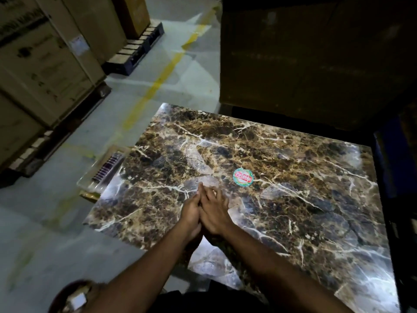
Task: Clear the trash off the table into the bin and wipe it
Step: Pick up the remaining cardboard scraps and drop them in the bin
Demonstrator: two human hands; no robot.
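Note:
A brown marble-patterned table (293, 177) fills the right half of the view. A round green and red sticker (243, 176) lies flat near its middle. My left hand (191, 211) and my right hand (214, 211) are pressed together palm to palm above the table's near left part, fingers straight and pointing away from me. Neither hand holds anything. A brown bin (70, 297) shows at the bottom left by my left elbow, with a white crumpled piece (77, 299) inside it.
A clear plastic tray with a purple ribbed item (101, 175) sits on the floor at the table's left edge. Stacked cardboard boxes on pallets (45, 75) line the left side. A large dark box (316, 53) stands behind the table. A yellow line (158, 80) crosses the grey floor.

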